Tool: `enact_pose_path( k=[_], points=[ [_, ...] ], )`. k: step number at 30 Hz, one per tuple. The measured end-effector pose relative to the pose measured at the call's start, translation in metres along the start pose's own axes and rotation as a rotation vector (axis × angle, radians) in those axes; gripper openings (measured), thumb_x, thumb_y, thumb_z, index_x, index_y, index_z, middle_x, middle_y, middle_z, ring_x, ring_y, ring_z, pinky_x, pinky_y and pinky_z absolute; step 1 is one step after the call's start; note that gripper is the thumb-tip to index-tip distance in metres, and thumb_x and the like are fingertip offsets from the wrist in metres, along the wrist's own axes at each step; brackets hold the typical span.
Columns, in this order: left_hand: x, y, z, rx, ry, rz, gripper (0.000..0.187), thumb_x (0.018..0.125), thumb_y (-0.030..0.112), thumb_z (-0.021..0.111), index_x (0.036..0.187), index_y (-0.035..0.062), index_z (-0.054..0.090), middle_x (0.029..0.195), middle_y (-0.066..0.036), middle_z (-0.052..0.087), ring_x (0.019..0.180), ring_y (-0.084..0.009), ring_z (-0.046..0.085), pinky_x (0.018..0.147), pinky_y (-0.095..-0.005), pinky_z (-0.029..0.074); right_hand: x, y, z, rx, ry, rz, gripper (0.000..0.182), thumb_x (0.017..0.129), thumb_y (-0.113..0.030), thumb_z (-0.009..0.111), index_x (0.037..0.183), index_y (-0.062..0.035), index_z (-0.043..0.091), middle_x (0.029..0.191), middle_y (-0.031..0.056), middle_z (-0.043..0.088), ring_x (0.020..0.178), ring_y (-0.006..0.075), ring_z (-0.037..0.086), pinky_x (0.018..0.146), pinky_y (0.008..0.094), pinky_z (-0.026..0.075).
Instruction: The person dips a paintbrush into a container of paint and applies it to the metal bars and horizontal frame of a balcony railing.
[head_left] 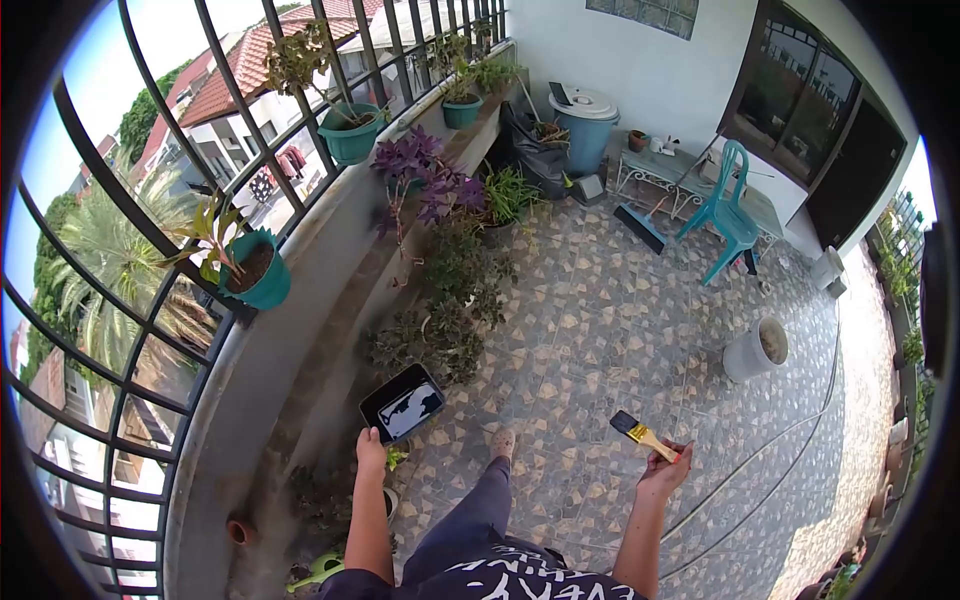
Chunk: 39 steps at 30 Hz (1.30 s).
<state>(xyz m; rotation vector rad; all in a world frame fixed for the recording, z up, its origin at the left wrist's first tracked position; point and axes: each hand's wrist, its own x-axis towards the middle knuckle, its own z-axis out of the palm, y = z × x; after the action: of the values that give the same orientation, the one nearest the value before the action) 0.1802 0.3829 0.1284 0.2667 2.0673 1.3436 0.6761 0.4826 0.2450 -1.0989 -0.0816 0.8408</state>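
Note:
My left hand (371, 446) grips the near edge of a black paint tray (376, 404), its fingers closed round the rim. Glossy dark liquid with a bright reflection lies inside the tray, which is held out at my left beside the potted plants. In my right hand (667, 470) is a paintbrush (645, 436), held by its wooden handle. Its yellow ferrule and dark bristles point up and left, away from me, over the tiled floor.
Leafy plants (450, 290) line the low wall (270, 370) under black railings on the left. A whitish bucket (755, 350) stands at right near a hose (765, 475). Farther back are a teal chair (735, 215), a broom (640, 228) and a lidded blue bin (584, 135).

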Motion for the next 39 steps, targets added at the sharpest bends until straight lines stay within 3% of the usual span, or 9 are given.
enact_pose_path(
  k=[4, 5, 6, 8, 17, 20, 21, 33, 39],
  points=[
    [0.057, 0.015, 0.091, 0.175, -0.110, 0.163, 0.033, 0.100, 0.027, 0.048, 0.097, -0.0053, 0.053, 0.088, -0.018, 0.057, 0.077, -0.0290, 0.051, 0.078, -0.0399, 0.043, 0.065, 0.002, 0.058, 0.036, 0.083, -0.029, 0.039, 0.100, -0.040, 0.048, 0.078, -0.0081, 0.048, 0.074, 0.0125, 0.061, 0.045, 0.0154, 0.049, 0.040, 0.0273, 0.041],
    [0.068, 0.024, 0.114, 0.214, -0.189, 0.079, 0.041, 0.103, 0.026, 0.045, 0.128, -0.0060, 0.048, 0.116, -0.012, 0.054, 0.100, -0.0199, 0.057, 0.083, -0.0319, 0.054, 0.081, 0.000, 0.076, 0.034, 0.080, -0.031, 0.039, 0.100, -0.041, 0.048, 0.078, -0.0084, 0.048, 0.074, 0.0119, 0.061, 0.045, 0.0150, 0.049, 0.040, 0.0264, 0.039],
    [0.089, 0.024, 0.139, 0.278, -0.216, 0.100, 0.044, 0.103, 0.026, 0.046, 0.133, -0.0057, 0.045, 0.119, -0.013, 0.054, 0.105, -0.0198, 0.056, 0.084, -0.0331, 0.053, 0.096, 0.000, 0.095, 0.021, 0.077, -0.040, 0.039, 0.100, -0.041, 0.048, 0.078, -0.0084, 0.048, 0.074, 0.0116, 0.061, 0.045, 0.0149, 0.049, 0.040, 0.0261, 0.038],
    [0.114, 0.031, 0.197, 0.156, -0.156, 0.221, 0.037, 0.101, 0.031, 0.047, 0.103, -0.0052, 0.053, 0.099, -0.021, 0.057, 0.090, -0.0323, 0.054, 0.080, -0.0410, 0.043, 0.125, -0.002, 0.131, -0.002, 0.091, -0.064, 0.040, 0.100, -0.042, 0.048, 0.078, -0.0084, 0.049, 0.073, 0.0111, 0.061, 0.045, 0.0148, 0.049, 0.040, 0.0254, 0.037],
    [0.180, 0.181, 0.408, 0.145, -0.446, 0.153, 0.051, 0.101, 0.034, 0.048, 0.132, -0.0065, 0.046, 0.128, -0.019, 0.055, 0.117, -0.0298, 0.053, 0.097, -0.0365, 0.040, 0.253, 0.000, 0.265, 0.011, 0.075, -0.196, 0.042, 0.099, -0.042, 0.048, 0.078, -0.0070, 0.050, 0.072, 0.0115, 0.060, 0.045, 0.0163, 0.050, 0.042, 0.0279, 0.040],
    [0.204, 0.218, 0.485, 0.152, -0.476, 0.138, 0.051, 0.101, 0.033, 0.048, 0.132, -0.0062, 0.047, 0.128, -0.020, 0.056, 0.116, -0.0293, 0.053, 0.097, -0.0363, 0.040, 0.308, 0.029, 0.288, 0.017, 0.144, -0.136, 0.042, 0.099, -0.043, 0.048, 0.078, -0.0069, 0.051, 0.072, 0.0111, 0.060, 0.044, 0.0160, 0.050, 0.041, 0.0271, 0.039],
    [0.212, 0.222, 0.515, 0.187, -0.393, 0.218, 0.037, 0.103, 0.027, 0.045, 0.123, -0.0037, 0.050, 0.116, -0.008, 0.056, 0.101, -0.0161, 0.057, 0.082, -0.0332, 0.052, 0.329, 0.039, 0.294, 0.022, 0.165, -0.104, 0.042, 0.099, -0.043, 0.048, 0.079, -0.0068, 0.051, 0.072, 0.0109, 0.060, 0.044, 0.0157, 0.050, 0.040, 0.0266, 0.039],
    [0.301, 0.359, 0.799, 0.134, -0.415, 0.106, 0.032, 0.103, 0.025, 0.043, 0.116, -0.0021, 0.053, 0.104, -0.007, 0.058, 0.091, -0.0159, 0.059, 0.077, -0.0330, 0.054, 0.630, 0.070, 0.532, -0.046, 0.112, 0.050, 0.039, 0.099, -0.041, 0.051, 0.081, -0.0057, 0.056, 0.071, 0.0084, 0.063, 0.043, 0.0127, 0.051, 0.036, 0.0228, 0.035],
    [0.330, 0.471, 0.911, 0.267, -0.446, 0.245, 0.041, 0.101, 0.032, 0.045, 0.112, -0.0069, 0.053, 0.102, -0.022, 0.058, 0.093, -0.0324, 0.056, 0.085, -0.0368, 0.042, 0.712, 0.081, 0.697, -0.010, -0.015, -0.020, 0.039, 0.099, -0.040, 0.051, 0.078, -0.0070, 0.053, 0.072, 0.0093, 0.063, 0.046, 0.0140, 0.052, 0.041, 0.0258, 0.040]
  ],
)
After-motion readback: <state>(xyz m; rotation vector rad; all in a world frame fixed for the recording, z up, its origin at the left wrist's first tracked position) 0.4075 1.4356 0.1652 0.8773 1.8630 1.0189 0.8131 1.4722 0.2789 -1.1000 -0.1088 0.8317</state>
